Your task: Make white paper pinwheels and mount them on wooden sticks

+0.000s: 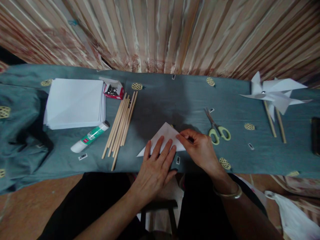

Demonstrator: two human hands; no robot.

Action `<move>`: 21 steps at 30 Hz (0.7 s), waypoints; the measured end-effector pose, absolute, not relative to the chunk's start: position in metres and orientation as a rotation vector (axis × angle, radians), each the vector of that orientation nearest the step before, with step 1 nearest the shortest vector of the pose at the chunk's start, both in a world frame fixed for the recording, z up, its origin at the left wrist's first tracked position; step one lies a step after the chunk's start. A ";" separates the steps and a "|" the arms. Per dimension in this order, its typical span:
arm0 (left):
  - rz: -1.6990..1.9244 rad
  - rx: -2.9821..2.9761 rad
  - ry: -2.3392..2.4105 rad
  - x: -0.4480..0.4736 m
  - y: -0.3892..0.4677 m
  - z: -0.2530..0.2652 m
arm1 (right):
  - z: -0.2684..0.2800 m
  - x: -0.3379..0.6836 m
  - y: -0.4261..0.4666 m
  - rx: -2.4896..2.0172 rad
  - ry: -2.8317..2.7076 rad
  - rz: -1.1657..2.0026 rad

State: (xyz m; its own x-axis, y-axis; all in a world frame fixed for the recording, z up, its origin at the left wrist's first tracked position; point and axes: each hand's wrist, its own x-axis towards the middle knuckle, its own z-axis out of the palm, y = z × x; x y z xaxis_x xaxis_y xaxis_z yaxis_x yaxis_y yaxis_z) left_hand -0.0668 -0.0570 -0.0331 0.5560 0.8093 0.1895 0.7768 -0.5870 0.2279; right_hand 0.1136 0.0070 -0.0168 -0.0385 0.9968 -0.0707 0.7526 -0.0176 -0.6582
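A white sheet of paper [162, 133], folded into a triangle with its peak pointing away from me, lies near the table's front edge. My left hand [157, 163] rests flat on it, fingers spread. At the paper's right edge my right hand [197, 146] pinches it between thumb and forefinger. A pair of scissors [216, 128] with light green handles lies just beyond my right hand, blades apart. Left of the paper is a bundle of several thin wooden sticks [121, 123].
A stack of white paper [75, 103] lies at the left, beside a small red box of metal pins [113, 90] with its lid up. A glue stick [90, 136] lies in front. Finished paper pinwheels [275, 93] on sticks lie at the far right. A pleated curtain [160, 36] hangs behind the table.
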 end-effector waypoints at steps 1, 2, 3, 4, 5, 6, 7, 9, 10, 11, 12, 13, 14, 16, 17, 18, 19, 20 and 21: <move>0.423 2.667 1.367 -0.067 -0.057 -0.033 | -0.017 0.113 0.007 -1.822 -1.838 0.765; 0.428 2.667 1.368 -0.067 -0.056 -0.033 | -0.017 0.113 0.007 -1.823 -1.837 0.764; 0.430 2.666 1.370 -0.066 -0.056 -0.033 | -0.016 0.113 0.008 -1.823 -1.838 0.761; 0.432 2.666 1.369 -0.066 -0.056 -0.033 | -0.016 0.113 0.008 -1.823 -1.839 0.755; 0.430 2.664 1.371 -0.066 -0.056 -0.033 | -0.016 0.113 0.008 -1.825 -1.839 0.749; 0.427 2.662 1.371 -0.066 -0.056 -0.033 | -0.016 0.113 0.008 -1.829 -1.839 0.747; 0.426 2.661 1.371 -0.066 -0.056 -0.033 | -0.016 0.113 0.008 -1.834 -1.839 0.749; 0.426 2.660 1.373 -0.066 -0.056 -0.033 | -0.016 0.112 0.008 -1.840 -1.841 0.761; 0.428 2.660 1.374 -0.066 -0.056 -0.034 | -0.015 0.112 0.008 -1.841 -1.843 0.767; 0.430 2.661 1.373 -0.067 -0.056 -0.034 | -0.015 0.112 0.008 -1.841 -1.846 0.768; 0.430 2.660 1.373 -0.067 -0.056 -0.034 | -0.015 0.112 0.008 -1.842 -1.846 0.765; 0.428 2.658 1.373 -0.067 -0.056 -0.034 | -0.015 0.112 0.008 -1.842 -1.846 0.759; 0.426 2.657 1.372 -0.067 -0.056 -0.034 | -0.015 0.112 0.008 -1.844 -1.846 0.755; 0.421 2.650 1.371 -0.066 -0.056 -0.034 | -0.015 0.112 0.008 -1.843 -1.850 0.754; 0.417 2.647 1.370 -0.066 -0.055 -0.034 | -0.015 0.112 0.008 -1.843 -1.853 0.754; 0.414 2.645 1.369 -0.066 -0.055 -0.034 | -0.015 0.112 0.008 -1.843 -1.857 0.754; 0.408 2.644 1.369 -0.066 -0.055 -0.034 | -0.015 0.111 0.008 -1.842 -1.859 0.754; 0.401 2.642 1.371 -0.066 -0.055 -0.034 | -0.015 0.111 0.008 -1.838 -1.859 0.754; 0.394 2.642 1.374 -0.066 -0.055 -0.034 | -0.015 0.111 0.008 -1.835 -1.857 0.751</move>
State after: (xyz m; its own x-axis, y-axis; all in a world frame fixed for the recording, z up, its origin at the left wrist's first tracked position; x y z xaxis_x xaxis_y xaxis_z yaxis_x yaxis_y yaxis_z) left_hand -0.0656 -0.0555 -0.0339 0.5492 0.8189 0.1667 0.7827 -0.5740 0.2406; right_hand 0.1113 0.0079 -0.0148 -0.0392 0.9964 -0.0753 0.7687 -0.0181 -0.6393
